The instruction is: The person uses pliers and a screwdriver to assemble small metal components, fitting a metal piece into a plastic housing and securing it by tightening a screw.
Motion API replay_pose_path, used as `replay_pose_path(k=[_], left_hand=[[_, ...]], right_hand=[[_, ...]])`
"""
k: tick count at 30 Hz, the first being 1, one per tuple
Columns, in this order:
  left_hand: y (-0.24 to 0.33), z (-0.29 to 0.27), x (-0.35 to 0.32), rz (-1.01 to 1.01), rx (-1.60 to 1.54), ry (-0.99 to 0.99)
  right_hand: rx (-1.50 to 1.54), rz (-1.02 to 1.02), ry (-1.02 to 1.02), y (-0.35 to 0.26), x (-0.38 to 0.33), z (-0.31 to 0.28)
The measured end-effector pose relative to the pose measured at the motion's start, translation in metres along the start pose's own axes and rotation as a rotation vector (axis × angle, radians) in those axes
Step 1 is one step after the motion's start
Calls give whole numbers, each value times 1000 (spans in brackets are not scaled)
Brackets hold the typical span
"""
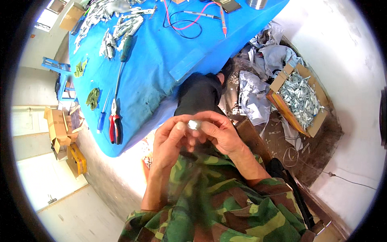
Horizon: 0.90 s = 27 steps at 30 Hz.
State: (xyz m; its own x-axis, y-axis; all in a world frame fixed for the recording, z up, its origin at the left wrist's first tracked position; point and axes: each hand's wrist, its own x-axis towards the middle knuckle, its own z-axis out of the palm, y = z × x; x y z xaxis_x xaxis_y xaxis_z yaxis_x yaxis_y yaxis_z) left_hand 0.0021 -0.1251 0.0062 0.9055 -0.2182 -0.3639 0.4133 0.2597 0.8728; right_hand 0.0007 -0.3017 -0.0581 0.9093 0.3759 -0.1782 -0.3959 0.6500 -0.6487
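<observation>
In front of my body, a small shiny silver-white piece (pixel 194 125) sits between the fingertips of both hands; its exact kind is too small to make out. My left hand (pixel 169 135) pinches it from one side, thumb on top. From the other side my right hand (pixel 219 130) closes on it with thumb and forefinger. Both hands are above my lap, just off the near edge of the blue-covered table (pixel 149 76).
On the table are red-and-black pliers (pixel 115 125), a blue-handled screwdriver (pixel 102 119), a long green-handled screwdriver (pixel 126 50), test probes (pixel 224 26), green cloth scraps (pixel 92 99) and piled silver strips (pixel 129 25). A cardboard box (pixel 284 114) of similar pieces stands right, beside plastic bags (pixel 254 99).
</observation>
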Motion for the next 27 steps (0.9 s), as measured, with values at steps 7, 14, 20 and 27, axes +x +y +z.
replay_pose_path(k=[7,14,20,27], left_hand=[[-3,-4,-1,64,90,17],[-5,-3,-5,196,215,70],[5,6,-8,290,383,93],[-4,-5,-6,313,410,66]], right_hand=[[110,24,-29,8,1,-1],[121,61,-52,13,3,-5],[129,73,-47,16,3,-4],[139,92,-58,17,3,-3]])
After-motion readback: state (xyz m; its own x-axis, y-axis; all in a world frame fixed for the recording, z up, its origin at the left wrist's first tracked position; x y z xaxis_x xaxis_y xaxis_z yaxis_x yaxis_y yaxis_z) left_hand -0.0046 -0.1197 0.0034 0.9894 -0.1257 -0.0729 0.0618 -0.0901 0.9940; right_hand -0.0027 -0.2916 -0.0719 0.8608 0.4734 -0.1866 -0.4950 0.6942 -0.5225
